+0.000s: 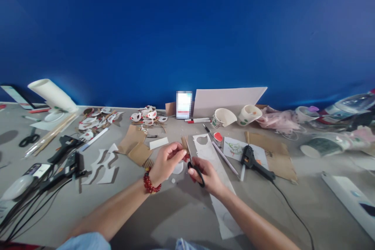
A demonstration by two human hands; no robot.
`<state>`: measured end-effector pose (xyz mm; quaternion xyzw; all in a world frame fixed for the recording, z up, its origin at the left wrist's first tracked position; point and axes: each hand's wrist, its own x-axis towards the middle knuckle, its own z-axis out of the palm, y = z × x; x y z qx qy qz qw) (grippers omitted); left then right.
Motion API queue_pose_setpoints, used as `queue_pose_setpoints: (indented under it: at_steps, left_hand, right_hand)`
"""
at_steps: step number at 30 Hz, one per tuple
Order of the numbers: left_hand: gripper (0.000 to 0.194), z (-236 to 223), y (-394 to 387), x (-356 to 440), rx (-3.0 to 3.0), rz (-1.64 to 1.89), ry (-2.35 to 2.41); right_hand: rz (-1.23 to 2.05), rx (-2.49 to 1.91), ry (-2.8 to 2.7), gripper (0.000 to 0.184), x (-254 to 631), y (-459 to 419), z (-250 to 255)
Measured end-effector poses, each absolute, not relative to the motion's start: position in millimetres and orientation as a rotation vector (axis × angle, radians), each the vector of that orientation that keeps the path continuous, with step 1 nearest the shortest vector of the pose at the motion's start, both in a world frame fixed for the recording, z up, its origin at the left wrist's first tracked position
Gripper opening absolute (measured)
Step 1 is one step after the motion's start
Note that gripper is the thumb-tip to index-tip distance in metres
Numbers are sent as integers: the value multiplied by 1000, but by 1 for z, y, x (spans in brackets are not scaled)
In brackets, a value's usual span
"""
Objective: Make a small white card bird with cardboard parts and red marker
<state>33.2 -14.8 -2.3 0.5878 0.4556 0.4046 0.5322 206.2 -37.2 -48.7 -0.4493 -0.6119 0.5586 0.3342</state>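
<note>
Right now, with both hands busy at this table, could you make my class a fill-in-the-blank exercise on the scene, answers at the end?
The right hand holds a pair of black-handled ____.
The beaded bracelet on the wrist of the left hand is mainly ____ in colour.
Left of both hands lie ____ black glue guns.
The wall behind the table is ____.
Missing words: scissors; red; two; blue.

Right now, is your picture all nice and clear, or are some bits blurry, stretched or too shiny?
Head view: the clear plastic bottle at the right edge looks stretched and smeary; head view: the upright phone screen is bright white and blocky; head view: white paper cutouts cast dark shadows; head view: the scissors nearer the middle look clearer.
</note>
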Motion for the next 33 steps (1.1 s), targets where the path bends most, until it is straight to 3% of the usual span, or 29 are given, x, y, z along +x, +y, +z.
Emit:
queue_pose_setpoints:
  at_steps: [33]
  left_hand:
    - [18, -4, -16, 33, 1375, 1084, 1079]
  right_hand:
    - [1395, -1187, -1615, 62, 206, -39, -53]
